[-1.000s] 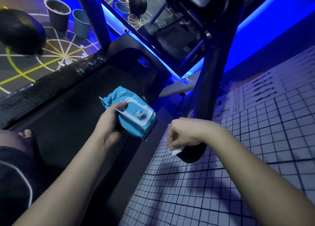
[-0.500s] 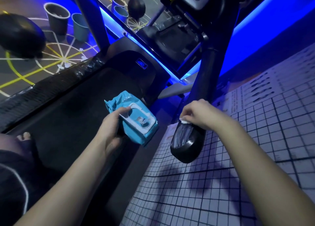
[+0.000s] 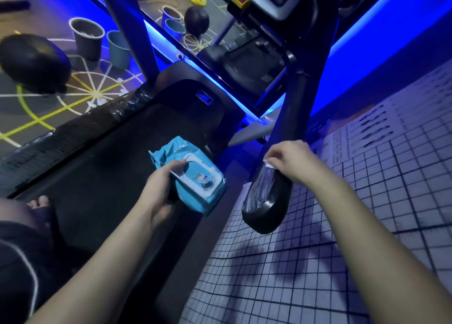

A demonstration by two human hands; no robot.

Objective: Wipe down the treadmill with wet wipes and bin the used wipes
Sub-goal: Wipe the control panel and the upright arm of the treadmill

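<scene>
Both clamped — left hand round wipes pack, right hand pinching wipe on handrail.

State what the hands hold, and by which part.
The left hand grips the blue wipe pack by its near end, thumb on the white lid. The right hand holds a white wipe bunched against the handrail; only a corner shows.

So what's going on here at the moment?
A person is cleaning the treadmill. The right hand presses a white wipe against the black handrail, whose lower end glistens wet. The left hand holds the blue wipes pack over the belt. Two bins stand on the floor beyond.
</scene>
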